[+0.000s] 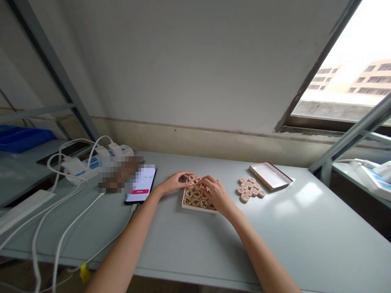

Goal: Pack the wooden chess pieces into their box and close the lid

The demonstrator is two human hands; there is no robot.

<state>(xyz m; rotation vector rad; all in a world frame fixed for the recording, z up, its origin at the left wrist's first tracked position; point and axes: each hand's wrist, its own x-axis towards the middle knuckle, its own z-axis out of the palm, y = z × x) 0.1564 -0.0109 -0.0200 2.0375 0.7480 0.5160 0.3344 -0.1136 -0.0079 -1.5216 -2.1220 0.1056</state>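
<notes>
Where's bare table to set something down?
Bare tabletop lies right of the loose xiangqi pieces and shallow box, and between the forearms before the tray. Crowded: around the left hand and right hand, and leftward by the phone, power strip and cables.

A pale grey counter (284, 244) carries, from left to right, a white power strip (81, 171) trailing white cables (69, 228), a lit smartphone (141, 184), a shallow box (195, 208) packed with round wooden xiangqi pieces (195, 202), a loose cluster of pieces (249, 190), and an open box lid (270, 176).
</notes>
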